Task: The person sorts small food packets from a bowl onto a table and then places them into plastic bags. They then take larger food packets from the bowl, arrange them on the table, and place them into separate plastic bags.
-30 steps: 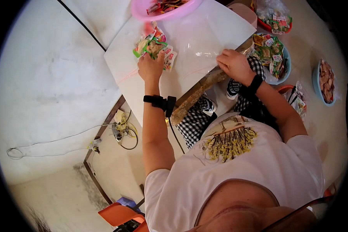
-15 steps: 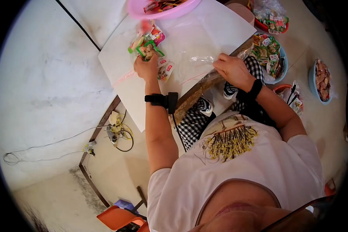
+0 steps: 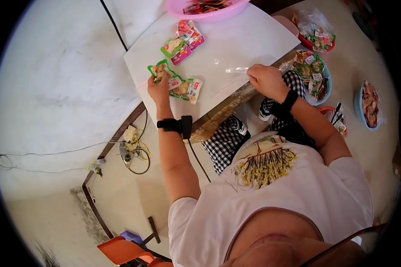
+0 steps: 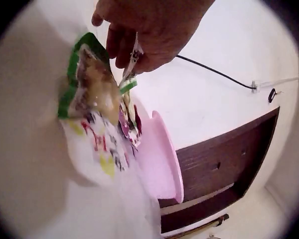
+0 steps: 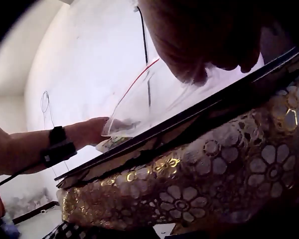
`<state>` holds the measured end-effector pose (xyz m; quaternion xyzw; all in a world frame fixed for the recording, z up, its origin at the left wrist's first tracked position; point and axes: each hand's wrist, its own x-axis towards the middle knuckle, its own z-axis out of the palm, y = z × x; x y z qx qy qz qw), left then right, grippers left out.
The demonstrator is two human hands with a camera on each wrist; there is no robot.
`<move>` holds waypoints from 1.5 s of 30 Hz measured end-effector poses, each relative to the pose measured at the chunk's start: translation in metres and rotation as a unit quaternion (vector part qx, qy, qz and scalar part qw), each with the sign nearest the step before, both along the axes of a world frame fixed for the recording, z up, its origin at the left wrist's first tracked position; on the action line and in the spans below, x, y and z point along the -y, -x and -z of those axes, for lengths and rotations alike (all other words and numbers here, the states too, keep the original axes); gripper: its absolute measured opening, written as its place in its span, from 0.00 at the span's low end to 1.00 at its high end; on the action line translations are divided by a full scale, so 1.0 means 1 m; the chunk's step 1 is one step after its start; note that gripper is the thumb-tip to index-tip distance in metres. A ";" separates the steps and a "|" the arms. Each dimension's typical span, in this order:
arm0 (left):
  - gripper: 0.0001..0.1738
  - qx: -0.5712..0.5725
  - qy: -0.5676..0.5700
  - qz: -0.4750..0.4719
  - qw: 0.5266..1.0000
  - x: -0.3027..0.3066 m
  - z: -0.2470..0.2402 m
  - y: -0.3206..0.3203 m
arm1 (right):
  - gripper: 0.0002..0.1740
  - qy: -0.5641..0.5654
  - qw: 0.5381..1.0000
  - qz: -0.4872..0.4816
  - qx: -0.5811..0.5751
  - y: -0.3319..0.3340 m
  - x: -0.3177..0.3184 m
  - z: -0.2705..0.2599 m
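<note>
My left hand (image 3: 159, 91) pinches a small green-edged snack packet (image 3: 160, 69) over the left part of the white table. Just right of it lies another green-edged packet (image 3: 189, 90) with a white printed end; in the left wrist view this packet (image 4: 95, 84) is below the fingers. Farther back, several pink, green and red packets (image 3: 182, 42) lie in a loose cluster. Near the table's front edge my right hand (image 3: 269, 82) grips a clear plastic bag (image 5: 134, 99) with a red line along its mouth.
A pink basin (image 3: 209, 17) of red packets stands at the table's back. On the floor to the right are a red basin (image 3: 305, 43), a blue basin (image 3: 329, 82) of packets and another blue basin (image 3: 361, 109) with brownish packs. A patterned cloth (image 5: 224, 174) hangs below the table edge.
My left hand has drawn two green-edged packets nearer, apart from the cluster, and now lifts one of them. My right hand keeps its hold on the bag. The head view has shifted slightly.
</note>
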<state>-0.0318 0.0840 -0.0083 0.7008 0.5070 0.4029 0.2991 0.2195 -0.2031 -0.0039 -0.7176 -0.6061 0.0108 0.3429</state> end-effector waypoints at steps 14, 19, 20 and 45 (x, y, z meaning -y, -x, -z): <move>0.28 -0.407 -0.268 0.084 0.869 -0.100 -0.107 0.036 | 0.10 0.005 0.998 -0.043 0.039 -0.005 -0.013 0.009; 0.22 -0.460 -0.305 0.074 0.830 -0.139 -0.196 0.039 | 0.09 -0.002 0.998 -0.062 0.016 -0.004 -0.013 0.004; 0.22 -0.468 -0.312 0.062 0.825 -0.142 -0.199 0.035 | 0.08 0.016 0.998 -0.055 0.005 -0.004 -0.016 0.002; 0.14 0.111 0.164 0.062 0.978 -0.073 -0.056 -0.122 | 0.09 0.056 0.998 -0.038 -0.010 -0.003 -0.018 0.009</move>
